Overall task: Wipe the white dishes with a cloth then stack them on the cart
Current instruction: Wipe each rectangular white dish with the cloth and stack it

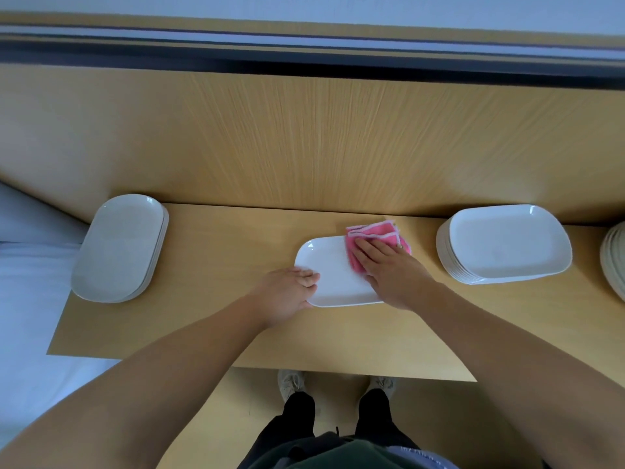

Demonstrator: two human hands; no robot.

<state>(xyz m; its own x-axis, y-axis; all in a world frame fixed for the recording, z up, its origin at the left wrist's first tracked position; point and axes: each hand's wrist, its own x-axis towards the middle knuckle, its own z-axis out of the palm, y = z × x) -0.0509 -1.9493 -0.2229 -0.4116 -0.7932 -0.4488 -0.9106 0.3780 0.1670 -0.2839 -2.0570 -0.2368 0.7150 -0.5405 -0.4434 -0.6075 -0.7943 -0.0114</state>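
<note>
So it's a person standing at a long wooden counter (220, 265), looking straight down at it. One single white dish (333, 275), a rounded rectangle, lies flat about mid-counter, right in front of them.

One pink cloth (375, 231), folded up with a pale trim, sits on the far right corner of that dish and hangs a bit past the rim. The right hand (389, 269) lies flat on top of the cloth, its fingers (368, 250) straight and pressed together, pushing the cloth down onto the dish. The left hand (287, 294) is at the dish's near left corner, with its fingers (309, 277) curled over the left rim and the thumb against the near edge, so it grips the dish there.

Stacks, three total:
- One stack of oval dishes (121, 245) at the left end of the counter, well apart from the single dish. It's only a few deep, and the layers are too tight to count.
- One stack of squarish dishes (507, 245) to the right, near the cloth hand but not touching it. This one is taller, with lots of rims showing down the side, though an exact count isn't possible.
- A third stack (615, 258) is cut off by the right edge of the view, so only a sliver of layered rims shows.

Behind the counter a wood panel (304, 130) rises like a back wall. Below the counter's near edge are two light shoes (291, 382) and dark trouser legs on a wood floor.
</note>
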